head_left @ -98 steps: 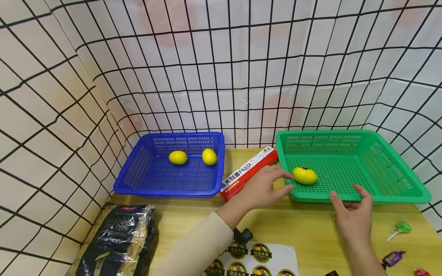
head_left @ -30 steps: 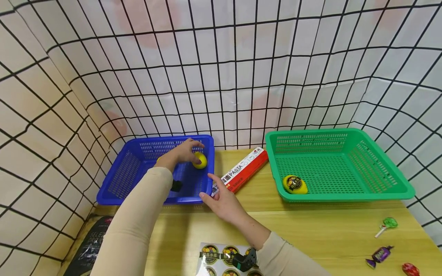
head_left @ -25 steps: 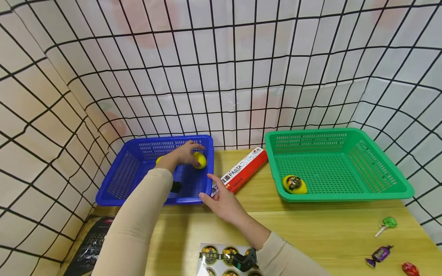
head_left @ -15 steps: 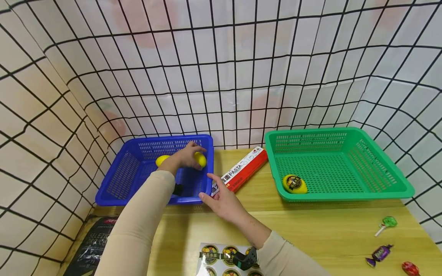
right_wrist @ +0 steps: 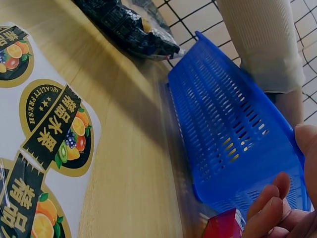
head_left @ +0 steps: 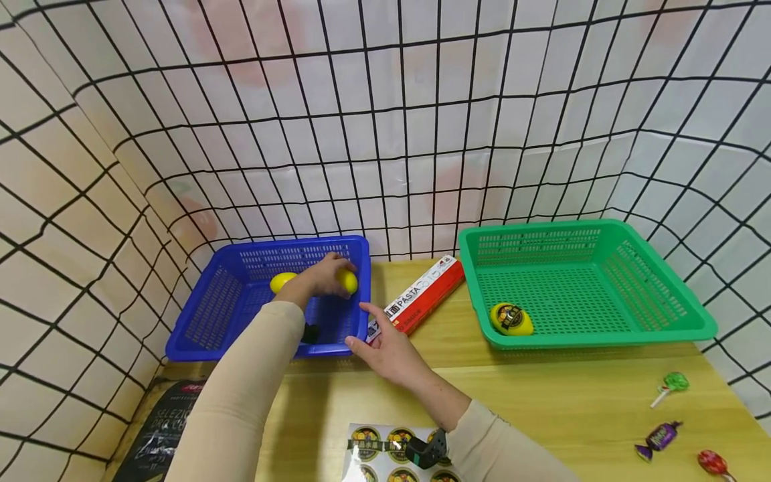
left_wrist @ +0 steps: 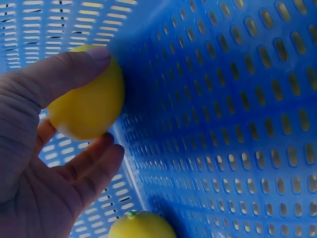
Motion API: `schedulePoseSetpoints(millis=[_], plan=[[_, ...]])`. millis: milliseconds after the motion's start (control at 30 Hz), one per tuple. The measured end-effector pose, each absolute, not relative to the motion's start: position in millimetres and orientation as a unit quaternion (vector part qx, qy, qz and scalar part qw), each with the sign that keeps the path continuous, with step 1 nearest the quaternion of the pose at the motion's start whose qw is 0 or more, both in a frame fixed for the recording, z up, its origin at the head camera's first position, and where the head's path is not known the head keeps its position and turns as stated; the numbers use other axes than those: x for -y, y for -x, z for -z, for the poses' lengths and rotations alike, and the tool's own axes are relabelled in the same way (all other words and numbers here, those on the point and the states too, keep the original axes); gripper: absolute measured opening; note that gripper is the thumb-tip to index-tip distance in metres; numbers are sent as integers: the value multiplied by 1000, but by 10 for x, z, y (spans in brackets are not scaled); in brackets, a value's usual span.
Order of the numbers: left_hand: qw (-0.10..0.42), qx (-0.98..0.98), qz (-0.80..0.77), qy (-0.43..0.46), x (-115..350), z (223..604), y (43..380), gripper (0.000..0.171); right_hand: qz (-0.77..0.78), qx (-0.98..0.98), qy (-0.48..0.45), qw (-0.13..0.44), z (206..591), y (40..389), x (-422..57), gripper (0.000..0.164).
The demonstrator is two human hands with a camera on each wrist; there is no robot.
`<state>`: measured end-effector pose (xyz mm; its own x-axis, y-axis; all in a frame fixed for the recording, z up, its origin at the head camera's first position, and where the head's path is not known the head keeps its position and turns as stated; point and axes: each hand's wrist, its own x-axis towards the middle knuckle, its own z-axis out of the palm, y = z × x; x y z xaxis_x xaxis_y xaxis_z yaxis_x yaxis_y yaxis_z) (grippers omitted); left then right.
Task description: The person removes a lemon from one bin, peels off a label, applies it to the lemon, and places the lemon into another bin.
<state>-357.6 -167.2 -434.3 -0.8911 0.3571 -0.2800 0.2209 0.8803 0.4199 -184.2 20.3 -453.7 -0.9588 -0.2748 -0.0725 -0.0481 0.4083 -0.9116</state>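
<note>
In the head view my left hand (head_left: 330,274) reaches into the blue basket (head_left: 201,294) and grips a lemon (head_left: 347,281) near the right wall. The left wrist view shows the thumb over this lemon (left_wrist: 94,106) and the fingers curled beneath. A second lemon (head_left: 282,281) lies left of it, partly behind the hand. My right hand (head_left: 391,351) touches the blue basket's front right corner, with thumb and index finger extended. In the right wrist view its other fingers (right_wrist: 267,213) hang loosely bent outside the wall. A lemon with a round sticker (head_left: 510,319) lies in the green basket (head_left: 602,341).
A red and white pasta box (head_left: 424,294) lies between the baskets. A sticker sheet (head_left: 379,455) lies at the front, under the right forearm. At left is a dark pasta bag (head_left: 159,428). A green lollipop (head_left: 676,381), a purple-wrapped candy (head_left: 661,436) and a red candy (head_left: 713,462) lie right.
Both hands have moved from the green basket to the blue one. The left hand has closed on a lemon there. The green basket's lemon now shows its sticker upward.
</note>
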Motion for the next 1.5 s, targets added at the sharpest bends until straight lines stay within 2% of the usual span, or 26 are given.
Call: schedulePoseSetpoints(millis=[267, 600, 1200, 1500], plan=[[161, -956, -185, -163, 1691, 4139, 3486, 58, 526, -839, 95, 107, 4538, 1857, -175, 72], [83, -956, -217, -180, 1654, 3802, 3265, 60, 532, -834, 92, 114, 4543, 1875, -188, 76], [-91, -915, -377, -107, 1672, 3769, 2369, 65, 550, -823, 97, 106, 4576, 1886, -213, 74], [-137, -866, -468, -112, 1620, 3859, 1978, 69, 564, -812, 106, 103, 4548, 1847, -208, 73]])
